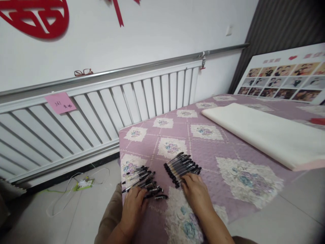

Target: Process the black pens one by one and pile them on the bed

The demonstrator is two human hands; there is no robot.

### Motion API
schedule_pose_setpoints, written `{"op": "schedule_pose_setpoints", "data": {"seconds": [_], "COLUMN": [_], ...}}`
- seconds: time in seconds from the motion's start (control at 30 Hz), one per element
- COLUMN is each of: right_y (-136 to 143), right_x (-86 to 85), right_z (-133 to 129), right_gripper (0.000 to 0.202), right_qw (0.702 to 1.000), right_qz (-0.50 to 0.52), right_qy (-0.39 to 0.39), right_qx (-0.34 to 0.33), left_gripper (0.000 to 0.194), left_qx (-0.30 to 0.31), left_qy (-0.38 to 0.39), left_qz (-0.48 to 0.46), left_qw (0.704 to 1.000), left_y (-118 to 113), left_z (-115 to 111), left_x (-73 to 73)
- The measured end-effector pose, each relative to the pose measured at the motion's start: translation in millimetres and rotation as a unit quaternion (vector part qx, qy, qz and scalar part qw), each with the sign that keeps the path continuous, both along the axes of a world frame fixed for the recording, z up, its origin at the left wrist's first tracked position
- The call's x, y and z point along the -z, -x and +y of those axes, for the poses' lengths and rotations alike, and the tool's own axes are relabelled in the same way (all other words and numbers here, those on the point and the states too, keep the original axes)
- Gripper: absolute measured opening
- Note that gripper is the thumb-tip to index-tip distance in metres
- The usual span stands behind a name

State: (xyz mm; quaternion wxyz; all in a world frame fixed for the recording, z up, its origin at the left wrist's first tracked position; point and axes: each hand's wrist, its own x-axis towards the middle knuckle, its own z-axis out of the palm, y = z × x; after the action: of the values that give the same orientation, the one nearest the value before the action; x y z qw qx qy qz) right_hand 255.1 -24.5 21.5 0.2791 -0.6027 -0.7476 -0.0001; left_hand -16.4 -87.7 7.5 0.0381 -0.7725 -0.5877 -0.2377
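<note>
On a purple floral cloth, a loose group of black-capped pens (142,177) lies near the left edge, pointing in slightly different directions. My left hand (133,205) rests at its near side with fingers curled onto a pen (153,192). To the right, several more pens (179,166) lie side by side in a tidy slanted row, black caps toward the upper right. At the row's near end is my right hand (195,190), its fingers bent and pressed together on the nearest pen. My fingers partly hide both of those pens. One short black cap or pen (161,197) lies just right of my left hand.
The purple floral cloth (203,152) covers the surface, with a folded cream sheet (264,132) on its right. Behind stands a white radiator (142,98) with a pink note (61,102); glasses (83,72) sit on its pipe. A photo board (284,76) leans far right. A power strip (85,184) lies on the floor.
</note>
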Motion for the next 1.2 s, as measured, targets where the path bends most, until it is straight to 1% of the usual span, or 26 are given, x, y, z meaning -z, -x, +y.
{"op": "schedule_pose_setpoints", "data": {"seconds": [0.13, 0.27, 0.4, 0.53, 0.6, 0.67, 0.73, 0.83, 0.9, 1.0, 1.1, 1.13, 1.2], "right_y": [0, -1, -3, -4, -1, 7, 21, 50, 69, 88, 84, 78, 62], "right_x": [-1.8, -6.6, -8.7, -7.0, -7.4, -9.5, -12.1, -12.1, -7.8, -0.3, -1.6, -4.4, -11.0], "right_z": [0, -1, -3, -2, -3, -7, -15, -29, -37, -43, -41, -39, -35], "right_gripper": [0.023, 0.019, 0.014, 0.01, 0.011, 0.013, 0.015, 0.013, 0.012, 0.01, 0.011, 0.015, 0.032], "right_qw": [1.0, 0.998, 0.996, 0.997, 0.998, 0.998, 0.994, 0.984, 0.976, 0.967, 0.967, 0.969, 0.973], "right_qz": [-0.026, -0.065, -0.089, -0.077, -0.055, -0.036, -0.036, -0.062, -0.065, -0.053, -0.016, 0.005, 0.054], "right_qy": [0.008, 0.014, 0.015, 0.006, -0.014, -0.029, -0.031, -0.029, -0.043, -0.071, -0.051, -0.032, 0.005], "right_qx": [0.008, 0.022, 0.012, 0.0, -0.017, -0.047, -0.096, -0.166, -0.203, -0.239, -0.249, -0.245, -0.226], "left_gripper": [0.022, 0.021, 0.02, 0.02, 0.023, 0.029, 0.036, 0.046, 0.045, 0.032, 0.028, 0.028, 0.027], "left_qx": [0.013, 0.019, 0.025, 0.038, 0.049, 0.065, 0.079, 0.094, 0.108, 0.106, 0.093, 0.092, 0.086], "left_qy": [0.001, 0.0, -0.002, -0.004, -0.013, -0.031, -0.048, -0.052, -0.043, -0.011, 0.003, 0.0, -0.001], "left_qz": [-0.002, -0.002, -0.003, -0.008, -0.011, -0.014, -0.016, -0.008, 0.008, 0.026, 0.011, 0.0, -0.026], "left_qw": [1.0, 1.0, 1.0, 0.999, 0.999, 0.997, 0.996, 0.994, 0.993, 0.994, 0.996, 0.996, 0.996], "left_y": [0, 0, -1, 0, 1, 3, 5, 4, 1, -3, -3, -2, 1], "left_z": [-2, -3, -3, -4, -5, -7, -11, -18, -19, -17, -15, -15, -16], "left_x": [0.7, -1.3, -4.4, -3.7, -1.5, 1.2, 3.4, 4.9, 4.9, 4.0, 3.4, 3.5, 4.4]}}
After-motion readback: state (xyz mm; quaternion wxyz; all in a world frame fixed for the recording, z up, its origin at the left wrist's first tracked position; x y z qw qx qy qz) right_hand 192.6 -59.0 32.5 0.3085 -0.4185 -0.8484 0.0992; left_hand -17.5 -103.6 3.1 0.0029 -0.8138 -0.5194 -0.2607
